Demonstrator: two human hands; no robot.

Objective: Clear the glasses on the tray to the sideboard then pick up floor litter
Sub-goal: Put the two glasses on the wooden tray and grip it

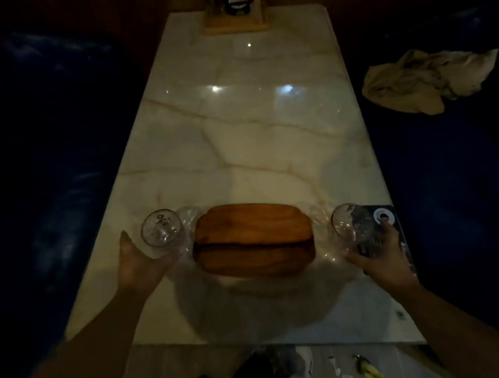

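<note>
You are gripping a fragile, slippery clear glass point(161, 233) in your left hand point(140, 263) and another clear glass point(352, 227) in your right hand point(379, 251), either side of the bare brown wooden tray point(252, 241), so keep cradling the bowls.

Single head view, steeply down and forward along the table point(246, 145).

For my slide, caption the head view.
Each hand, left hand and right hand, holds a glass beside the bare wooden tray on a marble table.

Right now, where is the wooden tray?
In the head view the wooden tray sits near the close end of the marble table, between the left hand and right hand, each holding a glass.
</note>
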